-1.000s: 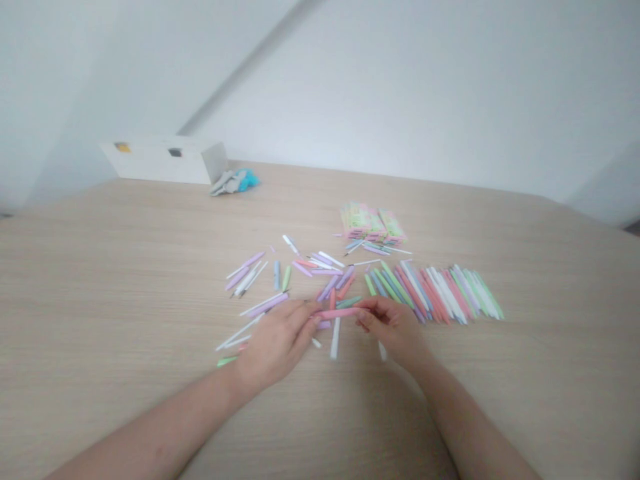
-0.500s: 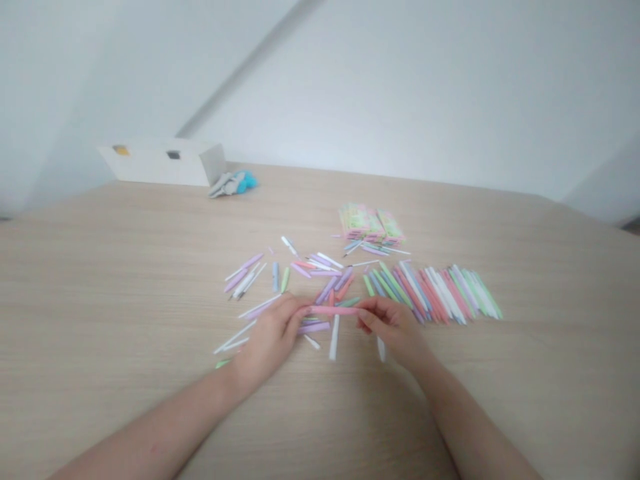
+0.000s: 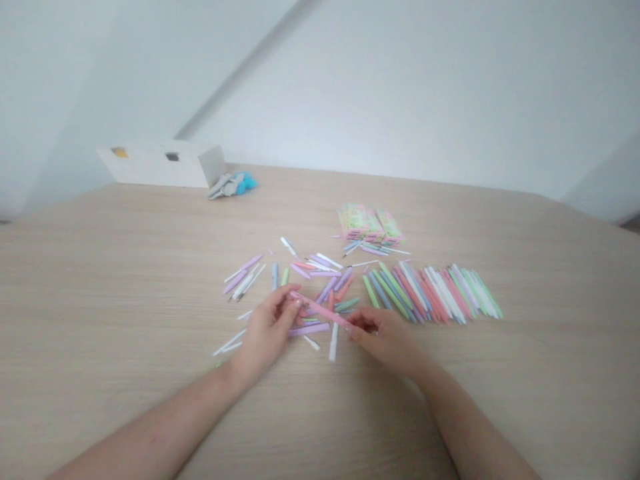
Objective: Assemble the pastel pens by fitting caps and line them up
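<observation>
Two ends of one pink pen (image 3: 323, 309) are pinched, the left end by closed fingertips of the left hand (image 3: 270, 327), the right end by those of the right hand (image 3: 390, 337). It slants above scattered pens (image 3: 310, 329); to the right lies a pen row (image 3: 434, 297), behind, stacked packets (image 3: 357, 217) on the table (image 3: 550, 373)

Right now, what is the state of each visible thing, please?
Pink pen: slanting, held at both ends
Left hand: pinching one end
Right hand: pinching other end
Row of pens: lying side by side
Loose pen parts: scattered
Packets: stacked
White box: unclear whether open
Grey-blue bundle: crumpled
</observation>
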Demonstrator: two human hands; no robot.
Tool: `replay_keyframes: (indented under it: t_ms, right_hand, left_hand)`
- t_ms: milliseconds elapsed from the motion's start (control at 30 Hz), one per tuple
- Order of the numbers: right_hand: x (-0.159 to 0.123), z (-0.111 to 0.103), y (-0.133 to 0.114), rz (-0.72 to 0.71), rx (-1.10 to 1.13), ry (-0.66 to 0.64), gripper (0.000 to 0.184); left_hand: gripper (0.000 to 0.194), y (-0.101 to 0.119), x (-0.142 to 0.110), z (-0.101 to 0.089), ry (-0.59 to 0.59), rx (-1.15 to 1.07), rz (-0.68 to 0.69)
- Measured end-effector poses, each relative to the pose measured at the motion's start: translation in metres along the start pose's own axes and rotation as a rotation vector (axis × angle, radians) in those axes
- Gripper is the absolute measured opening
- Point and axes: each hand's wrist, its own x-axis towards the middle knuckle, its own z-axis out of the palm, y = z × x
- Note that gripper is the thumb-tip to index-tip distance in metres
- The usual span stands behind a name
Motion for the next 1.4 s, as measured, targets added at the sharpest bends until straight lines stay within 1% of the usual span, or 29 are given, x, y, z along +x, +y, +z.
replay_keyframes:
  t_ms: [267,500,600,667,800,900,967,1067,1167,1267,1400]
  right_hand:
    - [0.0,0.006,0.01,-0.03,-0.017,-0.001,0.015]
    - [-0.001,0.008,0.005,-0.031,-0.033,-0.015,0.018]
    - [0.0,0.006,0.003,-0.083,-0.128,0.053,0.017]
    - [0.001,0.002,0.004,-0.085,-0.198,0.115,0.018]
    - [0.005,-0.01,0.009,0.075,-0.32,0.225,0.025]
    - [0.009,-0.02,0.016,0.198,-0.485,0.334,0.026]
    - [0.009,-0.026,0.021,0.288,-0.602,0.372,0.025]
    - [0.008,-0.035,0.028,0.399,-0.747,0.376,0.026]
    - [0.006,-0.042,0.031,0.462,-0.858,0.362,0.03]
    - [0.005,-0.046,0.031,0.524,-0.899,0.351,0.03]
    - [0.004,-0.048,0.03,0.555,-0.937,0.388,0.03]
  left_hand:
    - [0.046,-0.007,0.001,-0.002,0.007,0.037,-0.018]
    - [0.05,-0.008,0.002,-0.002,-0.018,0.072,-0.038]
    - [0.049,-0.008,0.002,-0.002,-0.036,0.07,-0.025]
    - [0.048,-0.007,0.002,-0.002,-0.043,0.047,0.007]
    - [0.044,-0.003,0.002,-0.001,-0.024,0.041,0.056]
    - [0.037,-0.001,0.002,-0.001,-0.039,0.077,0.036]
    - [0.033,0.0,0.001,-0.001,-0.054,0.085,0.018]
    - [0.028,0.0,0.001,-0.001,-0.077,0.088,0.007]
    - [0.022,0.0,0.0,-0.001,-0.081,0.102,0.011]
    - [0.021,0.0,0.0,-0.001,-0.073,0.115,0.021]
    - [0.021,-0.001,-0.001,-0.001,-0.079,0.114,0.023]
